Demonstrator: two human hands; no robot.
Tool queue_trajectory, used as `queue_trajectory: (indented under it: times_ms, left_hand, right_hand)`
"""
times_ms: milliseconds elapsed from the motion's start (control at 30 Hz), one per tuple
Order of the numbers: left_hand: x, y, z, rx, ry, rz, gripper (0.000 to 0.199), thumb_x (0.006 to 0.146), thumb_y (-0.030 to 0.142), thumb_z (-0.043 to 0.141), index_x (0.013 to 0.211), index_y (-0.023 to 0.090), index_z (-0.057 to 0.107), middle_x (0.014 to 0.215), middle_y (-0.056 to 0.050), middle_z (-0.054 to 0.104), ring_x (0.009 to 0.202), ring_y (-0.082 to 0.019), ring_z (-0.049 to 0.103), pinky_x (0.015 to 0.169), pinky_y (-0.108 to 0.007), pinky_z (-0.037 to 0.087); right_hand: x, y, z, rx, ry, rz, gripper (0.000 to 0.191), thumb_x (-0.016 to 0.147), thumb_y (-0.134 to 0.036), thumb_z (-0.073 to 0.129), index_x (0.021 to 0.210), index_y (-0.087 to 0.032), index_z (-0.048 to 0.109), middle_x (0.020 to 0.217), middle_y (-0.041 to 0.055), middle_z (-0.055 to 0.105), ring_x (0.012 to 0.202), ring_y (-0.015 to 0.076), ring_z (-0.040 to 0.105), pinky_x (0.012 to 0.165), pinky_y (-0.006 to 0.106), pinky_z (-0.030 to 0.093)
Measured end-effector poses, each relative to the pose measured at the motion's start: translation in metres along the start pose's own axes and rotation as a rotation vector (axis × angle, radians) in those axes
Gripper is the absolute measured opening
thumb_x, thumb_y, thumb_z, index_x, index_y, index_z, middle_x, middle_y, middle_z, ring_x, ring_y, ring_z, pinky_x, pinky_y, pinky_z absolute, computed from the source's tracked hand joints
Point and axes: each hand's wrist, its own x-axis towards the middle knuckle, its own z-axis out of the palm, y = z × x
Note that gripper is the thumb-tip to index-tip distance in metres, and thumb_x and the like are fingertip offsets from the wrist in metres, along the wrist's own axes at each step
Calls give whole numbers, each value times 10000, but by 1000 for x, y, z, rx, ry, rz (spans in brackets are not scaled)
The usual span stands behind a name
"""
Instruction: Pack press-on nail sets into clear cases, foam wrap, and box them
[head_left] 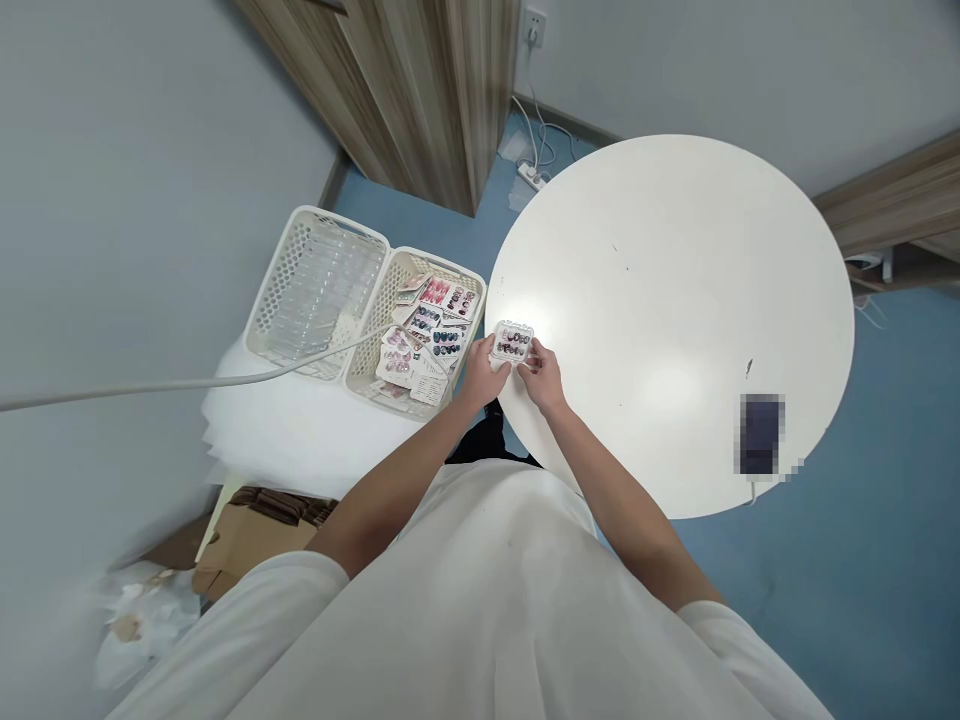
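Note:
Between both hands is a small clear plastic box (513, 342) with rows of dark red and pinkish press-on nails showing in it. It is held over the left edge of the round white table (675, 270). My left hand (484, 373) grips the box's left side, fingers closed. On the right side, my right hand (542, 377) has its thumb and fingers closed against the lower corner. The undersides of the fingers are hidden. Close to my left hand, a white basket (480, 290) holds loose cards of press-on nails (426, 320) in pink, red and dark green.
A second white basket (300, 215) holds stacked clear plastic boxes (326, 285). A pale cable (300, 365) crosses in front of the baskets. A blurred-out dark device (760, 434) lies on the table's right. Cardboard boxes (251, 540) and a plastic bag (150, 620) sit lower left.

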Motion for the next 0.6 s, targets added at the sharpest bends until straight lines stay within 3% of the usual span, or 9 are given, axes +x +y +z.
queue_trajectory:
  times_ms: [300, 600]
  left_hand:
    - [-2, 0, -2, 23, -38, 23, 562, 763, 224, 535, 1303, 182, 387, 1318, -122, 374, 1229, -258, 390, 995, -389, 379]
    - [-10, -1, 4, -38, 25, 23, 598, 766, 223, 535, 1326, 189, 328, 1359, -126, 323, 1267, -254, 344, 1014, -394, 362]
  right_hand:
    - [-1, -2, 6, -66, 42, -27, 650, 687, -209, 543, 1320, -206, 393, 1132, 86, 443, 978, 204, 499, 839, 374, 494]
    - [-1, 9, 2, -81, 17, -77, 739, 680, -265, 585, 1361, -239, 299, 1211, 88, 398, 1011, 202, 468, 796, 347, 502]
